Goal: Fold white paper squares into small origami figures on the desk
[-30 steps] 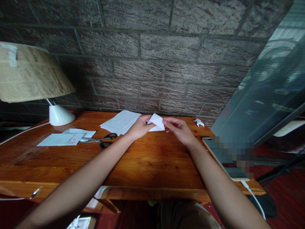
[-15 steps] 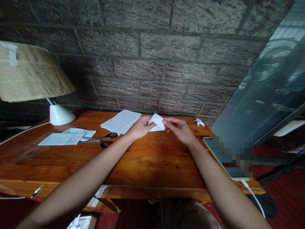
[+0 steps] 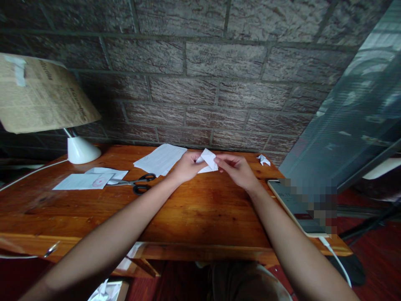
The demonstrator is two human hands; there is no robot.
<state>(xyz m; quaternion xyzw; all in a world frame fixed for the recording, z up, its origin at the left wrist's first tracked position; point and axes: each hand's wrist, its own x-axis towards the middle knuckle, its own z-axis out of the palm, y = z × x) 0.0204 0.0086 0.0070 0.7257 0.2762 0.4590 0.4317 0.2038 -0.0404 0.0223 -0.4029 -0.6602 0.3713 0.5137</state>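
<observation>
A small folded piece of white paper [image 3: 209,159] is held between my two hands, above the far part of the wooden desk. My left hand [image 3: 188,166] grips its left side, thumb lying across the front. With thumb and fingertips, my right hand [image 3: 234,168] pinches the paper's right edge. A stack of white sheets [image 3: 161,159] lies just left of my left hand. Scissors with black handles [image 3: 142,184] rest nearer, their blades over cut paper slips [image 3: 81,182], one bearing a red stamp. A small folded paper figure [image 3: 263,159] sits right of my right hand.
A lamp [image 3: 83,149] with a newsprint shade stands at the left. Near the desk's right edge lies a tablet [image 3: 294,205] with a white cable [image 3: 336,257] plugged in. A brick wall [image 3: 200,96] rises behind the desk. Below, a box [image 3: 120,290] holds white papers.
The upper flap of the folded paper has shifted slightly under my right fingertips. Both hands keep their hold, and the whole view has moved a little.
</observation>
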